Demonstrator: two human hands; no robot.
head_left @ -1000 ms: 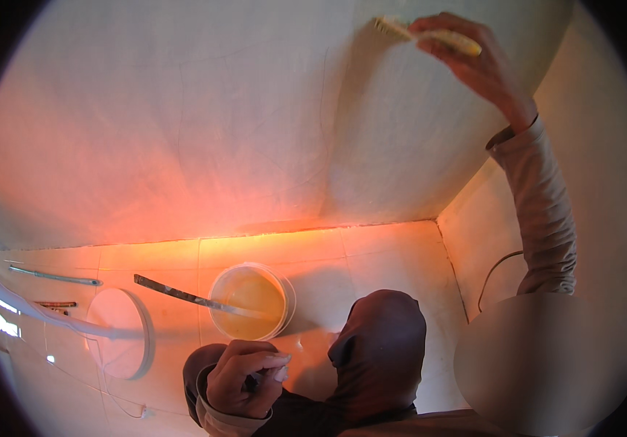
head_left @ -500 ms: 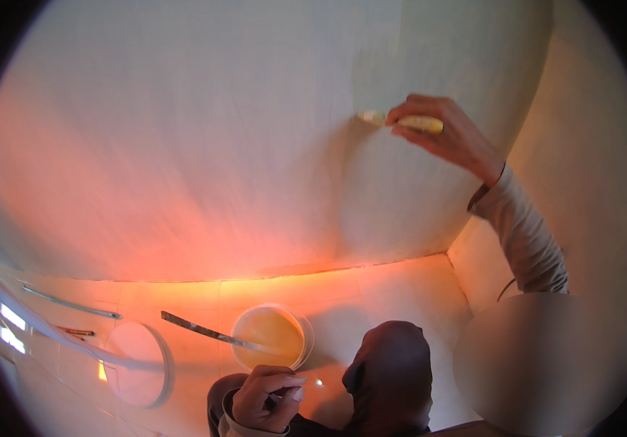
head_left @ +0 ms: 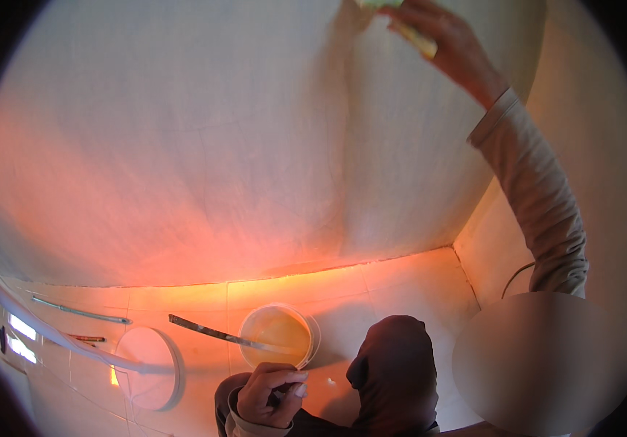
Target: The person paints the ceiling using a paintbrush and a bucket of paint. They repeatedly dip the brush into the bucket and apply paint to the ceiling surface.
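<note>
High on the pale wall (head_left: 255, 131), my right hand (head_left: 451, 44) grips a paintbrush (head_left: 421, 42) by its yellow handle. Its bristle end is at the top edge of the view, close to or against the wall, partly cut off. My left hand (head_left: 271, 397) is curled by my knee, thumb and fingers drawn together, with nothing visible in them. Just beyond it, on the floor, a round tub (head_left: 304, 331) holds yellowish liquid. A long flat stick (head_left: 208, 329) with a dark, stained end leans in the tub.
Left of the tub is a round white disc (head_left: 146, 382), like a lid, crossed by a pale, blurred band (head_left: 44, 328). A thin rod (head_left: 84, 311) lies near the wall's foot. The side wall (head_left: 582, 175) meets the main wall at right. A blurred oval covers the lower right.
My right hand has moved up the wall with the paintbrush, to the top edge of the view. My left hand keeps its curled pose near the tub. The whole view has shifted slightly.
</note>
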